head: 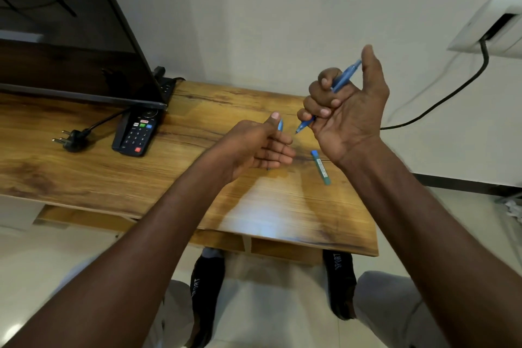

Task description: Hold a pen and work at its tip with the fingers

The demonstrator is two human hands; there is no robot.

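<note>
Soft indoor light, glare on the table (271,217) (wide-angle bending at edges)

1. "SPORT" in white letters runs along the left black shoe (207,285).
2. "SPORT" also stands on the right black shoe (339,271).
3. The remote (137,133) has keys, its marks too small to read.
4. The label on the tube (321,167) is unreadable.
</note>
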